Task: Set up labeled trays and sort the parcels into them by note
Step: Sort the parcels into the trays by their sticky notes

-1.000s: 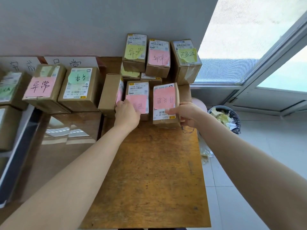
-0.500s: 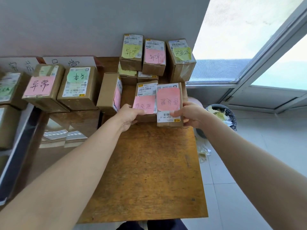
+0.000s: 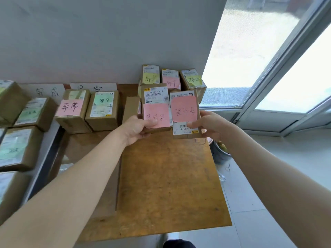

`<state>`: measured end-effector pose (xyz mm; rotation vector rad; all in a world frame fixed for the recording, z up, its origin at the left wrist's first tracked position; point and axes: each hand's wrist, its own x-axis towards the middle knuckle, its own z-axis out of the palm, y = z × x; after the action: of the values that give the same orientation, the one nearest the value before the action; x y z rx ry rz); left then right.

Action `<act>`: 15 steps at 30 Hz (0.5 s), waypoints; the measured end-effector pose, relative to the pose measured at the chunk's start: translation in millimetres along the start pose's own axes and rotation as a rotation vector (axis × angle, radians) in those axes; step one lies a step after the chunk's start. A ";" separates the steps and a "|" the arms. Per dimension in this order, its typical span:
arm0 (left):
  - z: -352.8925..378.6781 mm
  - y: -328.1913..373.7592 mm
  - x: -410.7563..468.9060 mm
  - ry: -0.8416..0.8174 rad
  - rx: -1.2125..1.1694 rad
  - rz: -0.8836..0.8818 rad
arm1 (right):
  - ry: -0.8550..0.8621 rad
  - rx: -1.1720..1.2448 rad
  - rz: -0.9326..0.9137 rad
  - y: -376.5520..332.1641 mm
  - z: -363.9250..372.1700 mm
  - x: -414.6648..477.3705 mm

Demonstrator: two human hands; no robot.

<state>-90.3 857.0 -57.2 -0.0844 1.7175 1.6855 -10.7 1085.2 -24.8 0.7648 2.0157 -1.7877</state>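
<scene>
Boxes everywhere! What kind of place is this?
Probably a small parcel-sorting corner in an office or mailroom. Cardboard parcels carry shipping labels and handwritten sticky notes, paper signs lean against the wall, and the wooden table sits beside a big window.

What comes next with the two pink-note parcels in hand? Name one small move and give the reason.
Probably carry both parcels together to one place. The left hand grips a parcel and the right hand grips another parcel. Both pink notes appear to carry the same characters, one upside down. No sign matching them is in view, so look for it first.
</scene>
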 end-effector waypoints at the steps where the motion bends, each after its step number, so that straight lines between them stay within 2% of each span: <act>1: -6.9 4.5 -11.6 -0.022 0.012 0.013 | 0.003 0.006 -0.018 -4.2 7.5 -7.6; 5: -45.9 21.7 -57.9 -0.052 0.001 0.090 | 0.027 0.042 -0.082 -23.4 52.0 -36.4; 15: -164.9 47.7 -161.0 -0.001 -0.045 0.310 | 0.047 0.152 -0.216 -69.0 183.4 -83.1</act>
<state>-67.2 648.1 48.7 0.1707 1.7615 1.9452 -3.4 886.4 50.9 0.6574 2.0792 -2.0816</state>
